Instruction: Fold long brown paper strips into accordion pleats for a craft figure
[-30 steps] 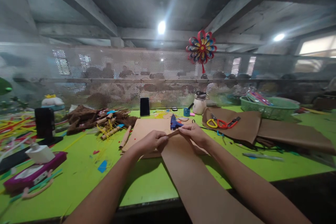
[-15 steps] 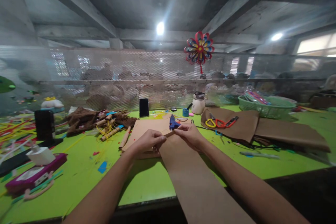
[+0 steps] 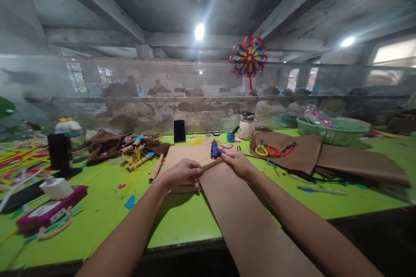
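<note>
A long strip of brown paper (image 3: 242, 212) runs from the table's middle down past its front edge toward me. Its far end is folded or rolled over into a narrow band. My left hand (image 3: 185, 173) pinches the left corner of that band, thumb on top. The right corner is held between the fingertips of my right hand (image 3: 238, 164). Behind the hands, a blue glue gun (image 3: 216, 150) lies on a tan cardboard sheet (image 3: 185, 153). Part of the cardboard is hidden beneath my hands and the strip.
Scissors (image 3: 274, 150) with yellow and red handles rest on brown paper (image 3: 360, 164) at right, before a green basket (image 3: 334, 132). At left stand a purple power strip (image 3: 52, 212) and a black phone (image 3: 60, 151). Paper rolls (image 3: 139, 162), another phone (image 3: 179, 131) and a jug (image 3: 247, 126) sit farther back.
My fingers have spread slightly apart along the folded end, so more of the band shows between them. Both hands keep their hold on the strip. The camera view has shifted a little.
</note>
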`<state>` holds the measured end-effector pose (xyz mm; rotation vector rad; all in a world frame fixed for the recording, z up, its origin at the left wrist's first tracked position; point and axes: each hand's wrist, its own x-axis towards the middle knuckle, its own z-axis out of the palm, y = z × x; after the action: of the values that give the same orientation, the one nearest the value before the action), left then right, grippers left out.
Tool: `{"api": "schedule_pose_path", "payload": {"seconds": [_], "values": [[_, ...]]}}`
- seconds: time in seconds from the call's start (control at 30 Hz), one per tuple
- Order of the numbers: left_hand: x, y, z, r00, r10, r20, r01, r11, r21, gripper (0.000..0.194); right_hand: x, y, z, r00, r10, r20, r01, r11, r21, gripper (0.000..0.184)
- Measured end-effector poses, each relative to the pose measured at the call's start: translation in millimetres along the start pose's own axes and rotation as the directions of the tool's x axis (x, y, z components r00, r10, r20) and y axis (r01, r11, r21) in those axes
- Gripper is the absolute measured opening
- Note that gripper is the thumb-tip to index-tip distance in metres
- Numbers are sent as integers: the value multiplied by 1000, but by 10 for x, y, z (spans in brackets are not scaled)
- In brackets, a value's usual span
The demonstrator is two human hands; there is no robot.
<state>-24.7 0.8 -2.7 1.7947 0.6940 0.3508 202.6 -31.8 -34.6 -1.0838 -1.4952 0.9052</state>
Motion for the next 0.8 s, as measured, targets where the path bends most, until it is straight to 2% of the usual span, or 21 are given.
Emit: {"api": "schedule_pose_path", "payload": {"seconds": [0.23, 0.4, 0.47, 0.53, 0.6, 0.7, 0.8], "values": [[64, -29, -16, 977, 66, -201, -23, 978, 206, 24, 21, 43, 32, 997, 75, 29, -78, 985, 154, 43], [98, -76, -86, 943, 112, -314, -27, 964, 265, 25, 18, 46, 35, 996, 88, 7, -88, 984, 153, 37], [113, -103, -109, 923, 156, -352, -69, 967, 246, 25, 16, 48, 35, 995, 101, 21, -103, 978, 180, 33], [123, -122, -121, 909, 190, -371, -127, 974, 188, 26, 12, 37, 23, 992, 95, 86, -115, 956, 271, 30], [121, -123, -122, 912, 189, -363, -164, 981, 99, 25, 4, 7, -9, 989, 43, 144, -96, 919, 383, 27], [94, -97, -112, 927, 173, -333, -185, 983, -5, 23, -16, -62, -81, 990, -50, 133, -23, 866, 500, 31], [68, -76, -85, 933, 177, -312, -205, 977, -58, 21, -50, -131, -111, 987, -78, 137, 4, 881, 473, 41]]}}
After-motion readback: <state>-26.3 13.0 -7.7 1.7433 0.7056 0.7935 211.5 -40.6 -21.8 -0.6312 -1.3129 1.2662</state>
